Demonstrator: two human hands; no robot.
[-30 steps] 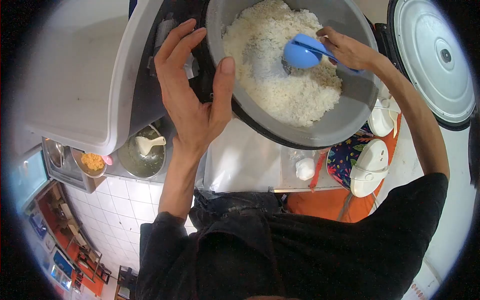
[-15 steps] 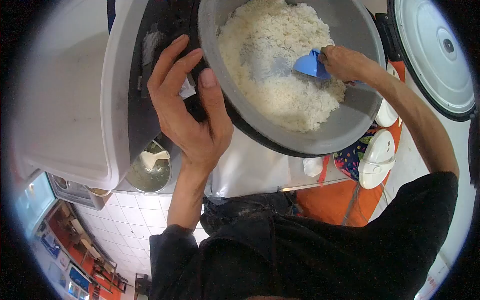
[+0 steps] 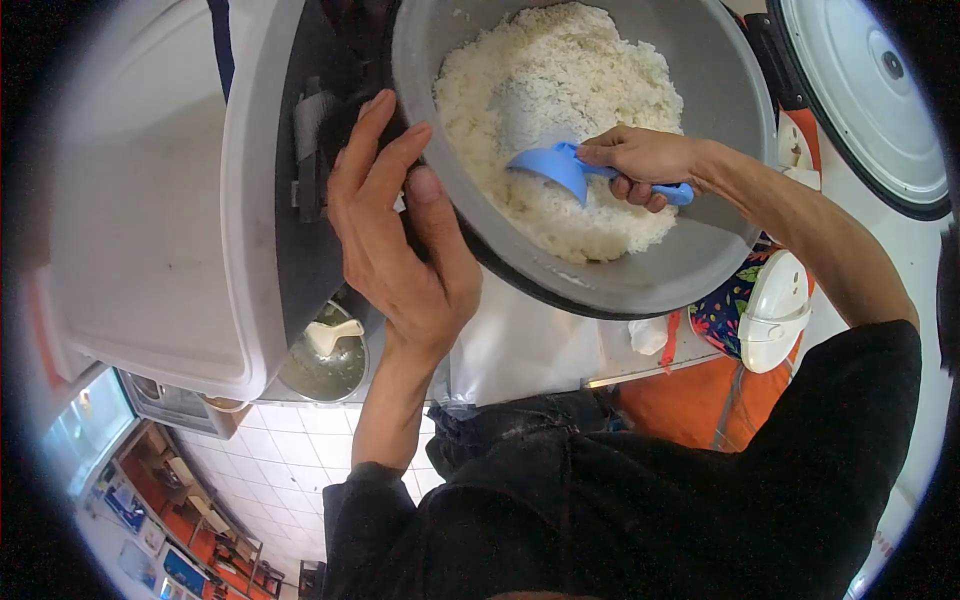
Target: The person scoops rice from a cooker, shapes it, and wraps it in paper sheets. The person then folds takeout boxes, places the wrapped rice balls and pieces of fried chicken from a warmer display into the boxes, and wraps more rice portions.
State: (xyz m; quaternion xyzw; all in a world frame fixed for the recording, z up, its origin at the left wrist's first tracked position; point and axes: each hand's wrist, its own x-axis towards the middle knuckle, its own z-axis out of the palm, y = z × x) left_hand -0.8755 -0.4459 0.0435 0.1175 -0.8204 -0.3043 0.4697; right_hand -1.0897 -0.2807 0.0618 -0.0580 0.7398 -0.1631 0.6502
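Note:
A large grey pot [image 3: 725, 120] holds a heap of white rice [image 3: 600, 75]. My right hand [image 3: 650, 165] is wrapped round the handle of a blue scoop [image 3: 550, 168], whose bowl lies at the rice in the middle of the pot. My left hand [image 3: 405, 230] is beside the pot's left rim, fingers apart and holding nothing; whether its thumb touches the rim I cannot tell.
A white-lidded container with a floral side [image 3: 712, 318] stands right of the pot, a round metal lid [image 3: 870, 90] beyond. A metal bowl [image 3: 325, 375] with a white ladle [image 3: 335, 337] is at lower left, below a large white bin [image 3: 150, 200].
The scoop in my right hand has moved left and slightly down across the rice, its bowl now pointing left. My left hand stays open beside the rim. The whole view has shifted somewhat.

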